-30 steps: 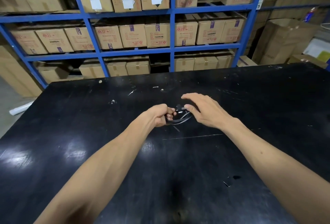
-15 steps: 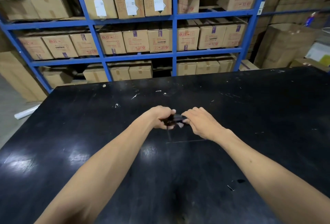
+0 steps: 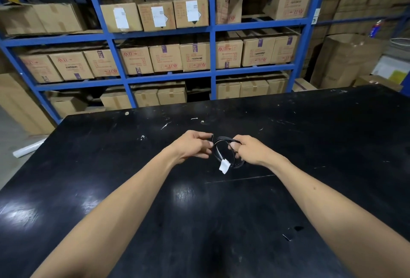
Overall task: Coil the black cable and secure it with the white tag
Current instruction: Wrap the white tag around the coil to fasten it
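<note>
The black cable [image 3: 224, 140] forms a small round coil held upright just above the black table [image 3: 111, 166], between my two hands. A white tag [image 3: 224, 166] hangs from the coil's lower edge. My right hand [image 3: 249, 150] grips the coil's right side, fingers hooked through the loop. My left hand [image 3: 193, 145] pinches the coil's left side, with a short black cable end sticking up by its fingertips.
Small white scraps [image 3: 164, 125] lie on the far part of the table. A small dark bit [image 3: 290, 233] lies near my right forearm. Blue shelving [image 3: 213, 73] stacked with cardboard boxes stands behind the table. A white roll [image 3: 28, 149] lies on the floor at left.
My hands have drawn slightly apart. The cable, bunched between my fingers before, now shows as an open round coil with the white tag hanging below it.
</note>
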